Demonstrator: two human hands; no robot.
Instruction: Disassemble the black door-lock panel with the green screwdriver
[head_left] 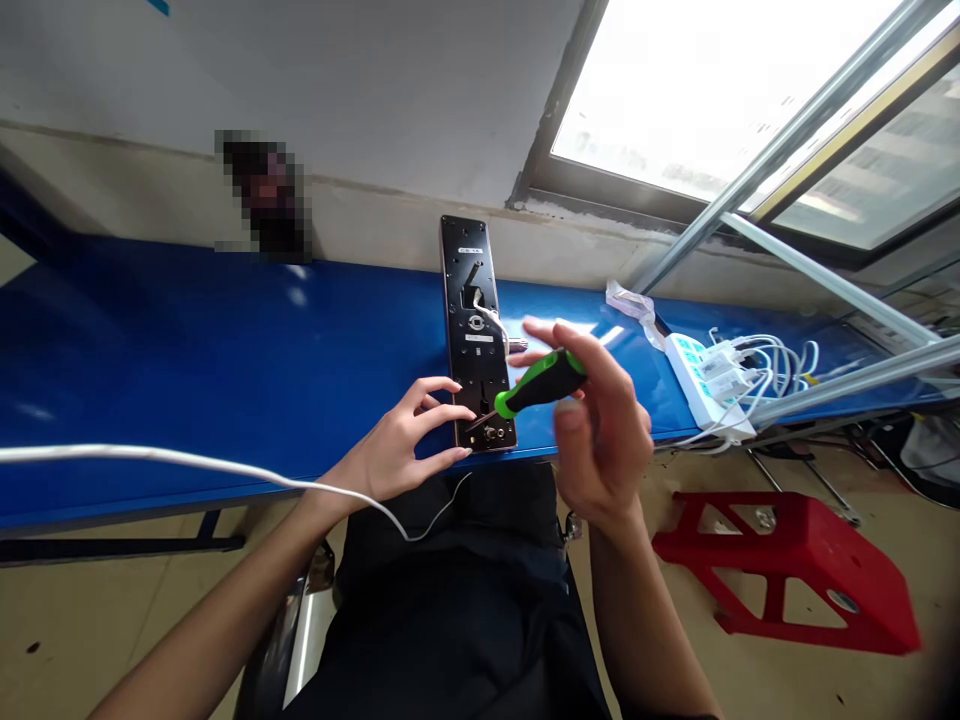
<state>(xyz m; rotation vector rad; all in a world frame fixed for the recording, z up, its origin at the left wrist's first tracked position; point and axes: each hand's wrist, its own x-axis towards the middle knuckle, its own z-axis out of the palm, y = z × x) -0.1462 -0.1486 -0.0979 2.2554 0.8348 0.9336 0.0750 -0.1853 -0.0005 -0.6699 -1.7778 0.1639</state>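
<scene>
Around the green-and-black screwdriver, the right hand is loosely curled and blurred; whether the handle is firmly clasped cannot be told. By the left hand, splayed with nothing clenched, the black panel is touched along its near left edge, apparently to be steadied. And the shaft is aimed at the panel's near end, plainly tilted: straighter alignment with any screw head is advised, pressure kept even so no slip is risked. Lengthwise away from the body, the panel is laid on the blue worktop, its white cable best kept clear of the blade. Further right, a power strip is crowded with plugs.
</scene>
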